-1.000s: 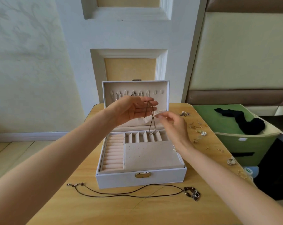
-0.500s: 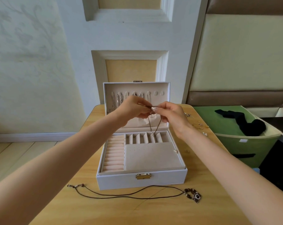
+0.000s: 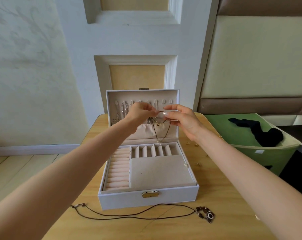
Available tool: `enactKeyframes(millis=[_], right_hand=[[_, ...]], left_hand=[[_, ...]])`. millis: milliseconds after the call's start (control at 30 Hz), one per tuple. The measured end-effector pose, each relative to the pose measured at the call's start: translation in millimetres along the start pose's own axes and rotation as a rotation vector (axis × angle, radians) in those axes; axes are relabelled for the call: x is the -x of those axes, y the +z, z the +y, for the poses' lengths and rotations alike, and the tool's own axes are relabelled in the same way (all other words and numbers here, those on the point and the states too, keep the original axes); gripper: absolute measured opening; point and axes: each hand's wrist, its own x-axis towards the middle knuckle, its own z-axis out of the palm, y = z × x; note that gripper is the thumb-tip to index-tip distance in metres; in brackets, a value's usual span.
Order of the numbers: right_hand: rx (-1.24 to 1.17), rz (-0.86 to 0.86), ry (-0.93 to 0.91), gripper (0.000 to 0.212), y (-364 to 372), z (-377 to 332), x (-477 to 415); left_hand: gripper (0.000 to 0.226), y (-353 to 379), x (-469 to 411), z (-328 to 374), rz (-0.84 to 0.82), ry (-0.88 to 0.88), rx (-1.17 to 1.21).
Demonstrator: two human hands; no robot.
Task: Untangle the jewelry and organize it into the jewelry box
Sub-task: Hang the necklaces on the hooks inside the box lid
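Pinching the necklace (image 3: 155, 132) now — left hand (image 3: 139, 115) joins right hand (image 3: 183, 118).

Table (image 3: 224, 196), passage and blockage:
- Centre: jewelry box (image 3: 148, 198), its lid (image 3: 175, 129) upright along the far side, walling off reach from behind.
- Before the lid: left hand (image 3: 139, 113) and right hand (image 3: 183, 118) close together, pinching a hanging cord (image 3: 166, 134) above the far slots. The tray nearer is open from above.
- Near edge: long necklace (image 3: 129, 214) lies across, just beside the box front.
- Right: bare wood, small gold bits (image 3: 198, 164) scattered; green bin (image 3: 268, 153) beyond.
- Left: narrow strip only.
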Motion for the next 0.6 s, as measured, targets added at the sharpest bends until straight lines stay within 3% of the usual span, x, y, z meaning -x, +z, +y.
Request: enactKeyframes(millis=[100,333,467,600], right_hand=[[0.09,0.125,-0.064,0.019,1.0,-1.7,-8.7],[0.42,0.49,-0.293,0.01,6.1,2.9,-44.3],[0.687,0.604,-0.367,0.006,10.7,-4.4,-53.7],[0.859,0.604,-0.352,0.006,15.4,-8.2,-61.4]], left_hand=[[0.014,12.8,-12.7,-6.6,0.11,0.101,-0.035],[0.017,43.7,-42.2,0.7,0.503,0.182,-0.405],[0.011,47.5,-53.8,8.4,0.58,0.193,-0.518],[0.014,47.3,-58.2,6.0,0.571,0.195,-0.602]])
